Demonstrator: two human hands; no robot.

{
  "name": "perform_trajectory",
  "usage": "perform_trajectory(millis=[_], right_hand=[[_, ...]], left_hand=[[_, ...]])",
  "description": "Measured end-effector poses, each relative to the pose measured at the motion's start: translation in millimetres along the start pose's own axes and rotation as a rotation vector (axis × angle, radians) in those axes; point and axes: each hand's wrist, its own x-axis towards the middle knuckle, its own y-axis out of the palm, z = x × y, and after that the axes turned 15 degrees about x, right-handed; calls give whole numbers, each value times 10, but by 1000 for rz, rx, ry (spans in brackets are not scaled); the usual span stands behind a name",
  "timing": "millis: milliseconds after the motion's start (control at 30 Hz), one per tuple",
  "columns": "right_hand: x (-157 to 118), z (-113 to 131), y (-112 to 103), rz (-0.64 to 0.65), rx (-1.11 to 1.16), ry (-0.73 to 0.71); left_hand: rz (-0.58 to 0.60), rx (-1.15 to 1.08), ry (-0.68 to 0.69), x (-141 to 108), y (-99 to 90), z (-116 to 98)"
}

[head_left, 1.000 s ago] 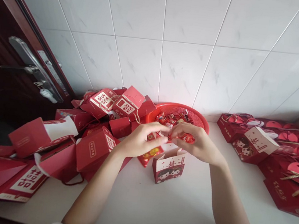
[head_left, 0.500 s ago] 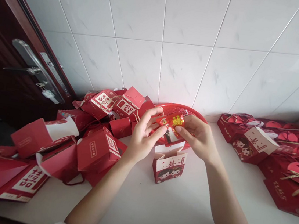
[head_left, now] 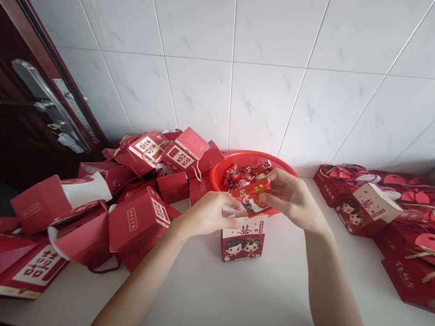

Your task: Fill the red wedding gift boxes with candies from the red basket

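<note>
Box (head_left: 242, 246) stands erected on the table (head_left: 198, 300) — done. Red packet (head_left: 251, 196), grasped by the right hand (head_left: 297, 200) at its top, remains outside; left hand (head_left: 211, 214) at the rim — grip cannot be determined.

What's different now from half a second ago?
The left hand has come down to the top edge of the red and white cardboard box, apparently letting go of the shiny red printed packet. The right hand holds the packet, now lower, nearer the box. The box and round red plastic basket stayed put.
</note>
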Motion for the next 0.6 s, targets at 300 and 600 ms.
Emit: perform_trajectory(millis=[300, 600], right_hand=[[83, -151, 62, -12, -55, -11], [66, -164, 58, 219, -262, 85]], left_hand=[[63, -60, 112, 128, -36, 203], [79, -63, 127, 105, -89, 135]])
